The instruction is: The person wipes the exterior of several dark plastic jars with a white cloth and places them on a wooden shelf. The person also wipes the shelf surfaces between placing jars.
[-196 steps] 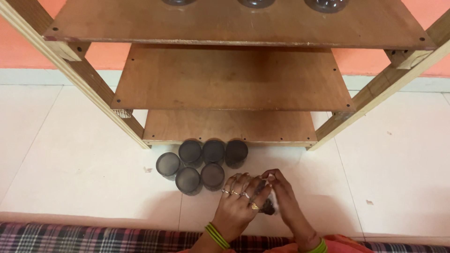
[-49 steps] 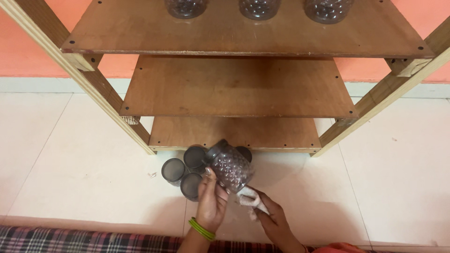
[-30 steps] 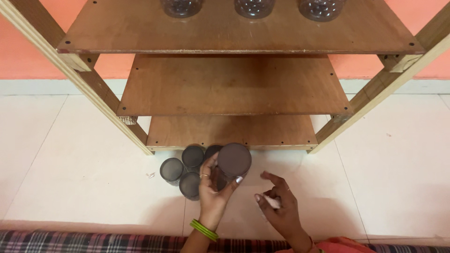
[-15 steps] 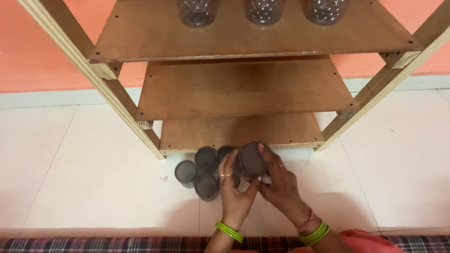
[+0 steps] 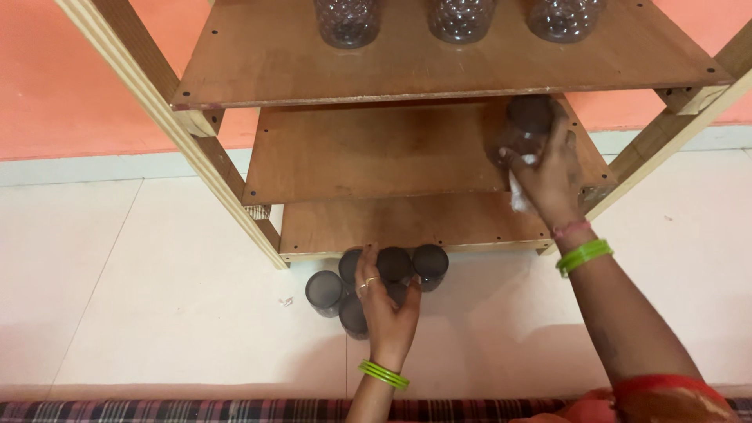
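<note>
My right hand (image 5: 552,168) holds a dark-lidded clear jar (image 5: 523,129) over the right end of the middle shelf (image 5: 376,153), with a white cloth (image 5: 518,196) tucked under its fingers. My left hand (image 5: 385,301) reaches down into a cluster of several dark-lidded jars (image 5: 395,265) on the floor in front of the rack and closes around one of them. Three patterned clear jars (image 5: 348,19) stand on the top shelf (image 5: 407,66).
The wooden rack has slanted pale legs (image 5: 168,117) on both sides and a bottom shelf (image 5: 407,223). White floor tiles (image 5: 157,298) lie all around, an orange wall (image 5: 70,86) stands behind, and a plaid mat (image 5: 196,407) runs along the near edge.
My right hand lifted the wiped jar from the floor up to the right end of the middle shelf. My left hand let go and dropped onto the jars on the floor.
</note>
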